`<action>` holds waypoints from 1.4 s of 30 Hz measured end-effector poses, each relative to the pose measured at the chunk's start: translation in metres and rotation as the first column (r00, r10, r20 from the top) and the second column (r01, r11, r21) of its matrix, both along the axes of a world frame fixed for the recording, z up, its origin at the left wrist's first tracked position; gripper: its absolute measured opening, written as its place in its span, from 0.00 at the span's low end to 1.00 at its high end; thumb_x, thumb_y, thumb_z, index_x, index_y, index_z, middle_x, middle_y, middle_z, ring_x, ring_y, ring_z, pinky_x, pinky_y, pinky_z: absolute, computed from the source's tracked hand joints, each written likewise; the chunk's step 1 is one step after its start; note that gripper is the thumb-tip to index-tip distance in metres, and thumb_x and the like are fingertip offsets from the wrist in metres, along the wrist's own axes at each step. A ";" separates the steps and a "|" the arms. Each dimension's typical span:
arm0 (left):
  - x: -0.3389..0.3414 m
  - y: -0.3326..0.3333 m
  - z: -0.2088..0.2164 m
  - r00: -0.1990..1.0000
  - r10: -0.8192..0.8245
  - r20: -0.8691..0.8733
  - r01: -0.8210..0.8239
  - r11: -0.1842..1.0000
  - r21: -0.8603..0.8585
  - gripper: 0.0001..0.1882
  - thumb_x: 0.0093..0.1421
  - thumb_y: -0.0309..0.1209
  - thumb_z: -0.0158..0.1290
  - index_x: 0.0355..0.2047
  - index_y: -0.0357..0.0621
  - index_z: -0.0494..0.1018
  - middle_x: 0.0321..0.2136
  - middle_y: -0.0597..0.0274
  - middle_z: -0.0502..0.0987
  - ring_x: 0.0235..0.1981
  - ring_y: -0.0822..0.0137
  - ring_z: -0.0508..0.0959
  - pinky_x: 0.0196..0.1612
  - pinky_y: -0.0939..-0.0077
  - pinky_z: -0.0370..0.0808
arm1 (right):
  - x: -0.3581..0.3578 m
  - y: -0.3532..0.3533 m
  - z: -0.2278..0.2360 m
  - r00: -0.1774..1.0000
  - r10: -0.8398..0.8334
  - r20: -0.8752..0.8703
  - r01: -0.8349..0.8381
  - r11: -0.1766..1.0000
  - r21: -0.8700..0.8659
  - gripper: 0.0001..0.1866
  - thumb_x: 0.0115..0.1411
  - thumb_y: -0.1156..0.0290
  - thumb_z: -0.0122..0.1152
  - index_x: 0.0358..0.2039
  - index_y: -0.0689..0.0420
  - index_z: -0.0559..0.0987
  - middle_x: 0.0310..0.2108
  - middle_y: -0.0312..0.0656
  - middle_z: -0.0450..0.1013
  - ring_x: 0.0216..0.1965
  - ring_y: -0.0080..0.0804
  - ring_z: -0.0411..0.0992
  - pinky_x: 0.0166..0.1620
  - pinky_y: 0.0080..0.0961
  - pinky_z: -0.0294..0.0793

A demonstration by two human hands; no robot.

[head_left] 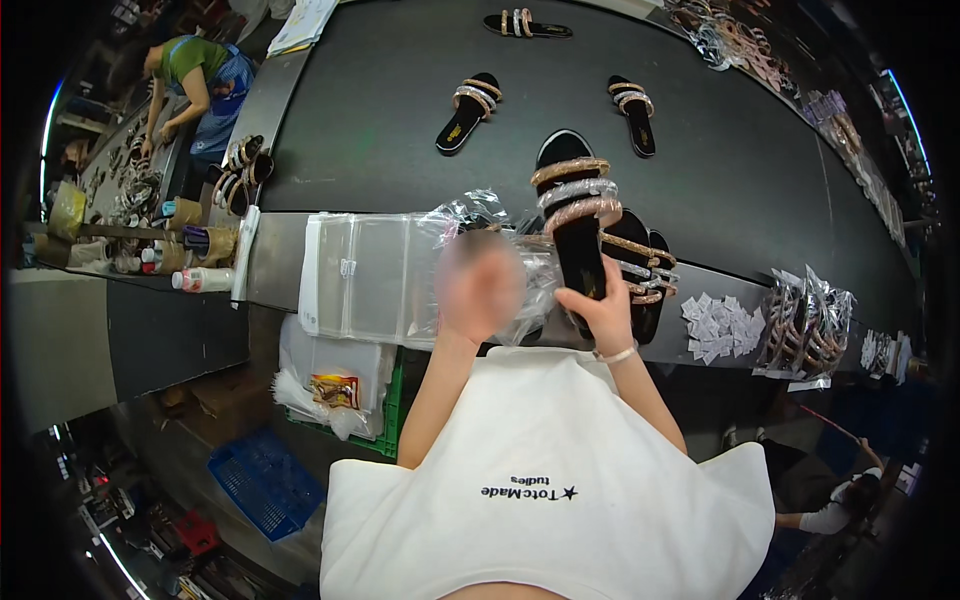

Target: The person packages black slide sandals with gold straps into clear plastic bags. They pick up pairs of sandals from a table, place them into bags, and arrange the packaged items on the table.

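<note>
My right hand (607, 312) is closed on the heel end of a black flat sandal (580, 250). Its toe points away from me, and three glittery straps, gold, silver and rose, cross it under clear wrapping. My left hand (480, 288) is over crinkled clear plastic (533, 272) just left of the sandal; a blur covers its fingers, so their pose and any hold are unclear. Beside it on the left lies a stack of clear plastic bags (385, 275). More strappy sandals (648, 262) sit behind and to the right of my right hand, partly hidden.
Single sandals (468, 112) (634, 115) (528, 24) lie on the dark conveyor belt (370, 130). At right are small white paper slips (722, 328) and bagged sandals (805, 330). A green crate (393, 405) stands below the bags. A co-worker (205, 85) bends over a table at far left.
</note>
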State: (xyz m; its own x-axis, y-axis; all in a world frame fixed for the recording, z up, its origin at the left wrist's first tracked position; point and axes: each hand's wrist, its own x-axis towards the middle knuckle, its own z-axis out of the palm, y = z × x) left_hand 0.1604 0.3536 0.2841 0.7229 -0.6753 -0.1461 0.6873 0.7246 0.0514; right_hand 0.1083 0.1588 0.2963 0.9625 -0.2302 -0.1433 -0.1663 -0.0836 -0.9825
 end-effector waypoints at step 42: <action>0.007 -0.040 -0.001 0.584 -0.561 0.587 -0.604 0.183 0.776 0.47 0.47 0.37 0.62 0.63 0.43 0.49 0.59 0.46 0.57 0.58 0.56 0.61 0.56 0.62 0.62 | -0.046 -0.009 -0.052 0.987 0.049 -0.150 -0.030 0.991 0.128 0.30 0.55 0.68 0.61 0.55 0.65 0.61 0.44 0.49 0.71 0.44 0.32 0.71 0.47 0.27 0.68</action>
State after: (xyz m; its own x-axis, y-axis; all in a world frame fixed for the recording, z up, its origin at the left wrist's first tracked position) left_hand 0.1677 0.3133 0.2831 0.9093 -0.4108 -0.0662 -0.0637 -0.2946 0.9535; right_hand 0.0628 0.1498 0.2442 0.9350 -0.1637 -0.3145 -0.3142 0.0284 -0.9489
